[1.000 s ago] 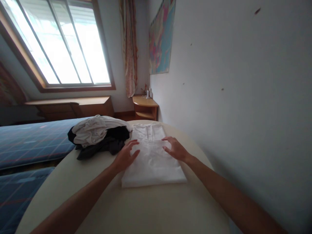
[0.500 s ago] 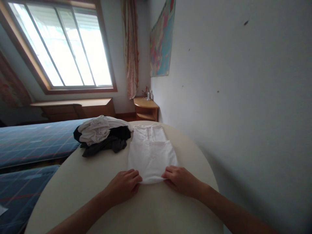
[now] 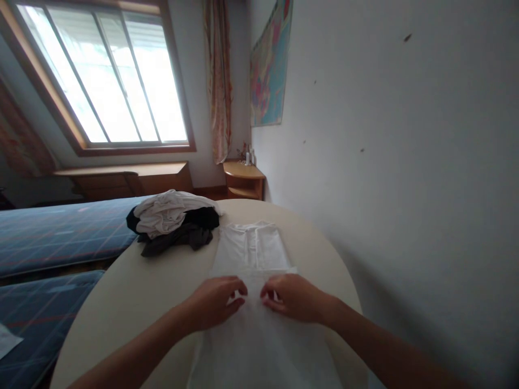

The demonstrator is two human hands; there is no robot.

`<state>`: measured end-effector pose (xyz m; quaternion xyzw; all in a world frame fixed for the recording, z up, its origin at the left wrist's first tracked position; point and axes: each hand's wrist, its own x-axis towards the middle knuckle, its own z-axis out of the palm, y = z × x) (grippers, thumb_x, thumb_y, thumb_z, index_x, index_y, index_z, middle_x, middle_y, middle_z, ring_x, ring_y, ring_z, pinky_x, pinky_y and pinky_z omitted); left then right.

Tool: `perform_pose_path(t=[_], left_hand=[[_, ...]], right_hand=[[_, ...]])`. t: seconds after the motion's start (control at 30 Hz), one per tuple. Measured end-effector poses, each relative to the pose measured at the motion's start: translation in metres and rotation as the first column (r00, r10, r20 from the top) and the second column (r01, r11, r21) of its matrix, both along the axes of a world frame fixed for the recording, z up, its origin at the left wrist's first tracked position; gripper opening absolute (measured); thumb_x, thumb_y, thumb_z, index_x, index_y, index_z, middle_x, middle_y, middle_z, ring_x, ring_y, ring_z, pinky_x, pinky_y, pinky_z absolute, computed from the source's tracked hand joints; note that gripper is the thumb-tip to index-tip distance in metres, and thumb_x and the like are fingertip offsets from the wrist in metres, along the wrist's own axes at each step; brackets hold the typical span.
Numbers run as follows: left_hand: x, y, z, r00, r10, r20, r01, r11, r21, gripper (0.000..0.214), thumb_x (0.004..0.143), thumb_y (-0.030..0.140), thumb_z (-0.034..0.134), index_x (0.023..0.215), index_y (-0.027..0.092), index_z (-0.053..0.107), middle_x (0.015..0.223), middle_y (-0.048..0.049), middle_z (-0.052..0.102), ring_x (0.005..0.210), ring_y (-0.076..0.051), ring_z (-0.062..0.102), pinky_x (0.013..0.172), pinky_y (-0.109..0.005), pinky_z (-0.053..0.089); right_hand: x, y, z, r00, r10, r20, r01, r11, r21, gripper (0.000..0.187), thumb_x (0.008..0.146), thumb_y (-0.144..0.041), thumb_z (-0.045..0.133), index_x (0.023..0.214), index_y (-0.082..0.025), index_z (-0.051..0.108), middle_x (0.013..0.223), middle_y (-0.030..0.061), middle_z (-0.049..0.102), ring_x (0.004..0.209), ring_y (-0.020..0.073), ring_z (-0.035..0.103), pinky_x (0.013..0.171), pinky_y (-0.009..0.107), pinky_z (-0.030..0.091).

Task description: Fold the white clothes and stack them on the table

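Observation:
A white garment (image 3: 251,337) lies lengthwise on the round table, its wide, slightly blurred near part running out of view at the bottom. Its narrower far part (image 3: 231,248) has a strip like a placket down the middle, and a fold edge crosses the cloth just beyond my hands. My left hand (image 3: 221,302) is over the left of the garment's middle, fingers curved, with a gap between thumb and fingertips. Mirroring it on the right, my right hand (image 3: 290,297) has its thumb and fingers apart too. No cloth shows pinched in either hand.
A heap of white, black and dark grey clothes (image 3: 174,221) sits at the far left of the cream round table (image 3: 133,302). Left of the table are blue plaid mattresses (image 3: 60,232). A white wall (image 3: 405,189) runs along the right; a corner shelf (image 3: 243,172) stands behind.
The garment's near part has opened out toward me, past where its near edge lay before. Its far end has shifted nearer. My hands have come closer together and loosened from the near edge.

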<state>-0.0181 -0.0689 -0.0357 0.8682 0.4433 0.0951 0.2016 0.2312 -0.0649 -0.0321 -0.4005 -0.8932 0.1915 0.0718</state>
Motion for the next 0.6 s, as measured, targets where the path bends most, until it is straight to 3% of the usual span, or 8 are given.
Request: perform_pose_path(t=[0.1, 0.23, 0.37, 0.6], left_hand=[[0.002, 0.034, -0.016, 0.994, 0.088, 0.067, -0.095, 0.989, 0.115, 0.028, 0.088, 0.028, 0.055, 0.113, 0.024, 0.066, 0.117, -0.0070, 0.069, 0.107, -0.025, 0.064, 0.094, -0.034, 0.046], [0.008, 0.060, -0.034, 0.980, 0.113, 0.163, -0.129, 0.987, 0.092, 0.030, 0.088, 0.031, 0.055, 0.115, 0.021, 0.065, 0.118, -0.0108, 0.069, 0.111, -0.027, 0.062, 0.099, -0.037, 0.043], [0.013, 0.065, -0.038, 0.969, 0.142, 0.205, -0.154, 0.987, 0.047, 0.025, 0.085, 0.033, 0.058, 0.106, 0.022, 0.066, 0.105, -0.0090, 0.071, 0.098, -0.027, 0.065, 0.089, -0.035, 0.046], [0.009, 0.063, -0.028, 0.989, 0.044, 0.139, -0.052, 0.997, 0.053, 0.028, 0.087, 0.039, 0.057, 0.108, 0.022, 0.066, 0.101, -0.0065, 0.067, 0.094, -0.024, 0.061, 0.086, -0.033, 0.046]], right_hand=[[-0.004, 0.030, -0.008, 0.984, -0.176, 0.003, 0.174, 0.978, 0.112, 0.030, 0.089, -0.031, 0.061, 0.114, -0.017, 0.070, 0.108, 0.0113, 0.071, 0.101, 0.0239, 0.064, 0.088, 0.031, 0.045], [-0.005, 0.048, -0.019, 0.973, -0.224, 0.052, 0.216, 0.969, 0.119, 0.040, 0.085, -0.042, 0.068, 0.110, -0.011, 0.070, 0.112, 0.0161, 0.068, 0.106, 0.0289, 0.060, 0.095, 0.037, 0.043], [-0.003, 0.050, -0.023, 0.975, -0.223, 0.012, 0.222, 0.972, 0.070, 0.027, 0.083, -0.032, 0.069, 0.103, -0.013, 0.069, 0.106, 0.0130, 0.068, 0.102, 0.0258, 0.060, 0.091, 0.034, 0.044], [0.002, 0.058, -0.010, 0.965, -0.192, -0.179, 0.171, 0.977, -0.126, 0.015, 0.085, -0.026, 0.066, 0.098, -0.017, 0.067, 0.097, 0.0071, 0.072, 0.086, 0.0195, 0.064, 0.076, 0.027, 0.045]])
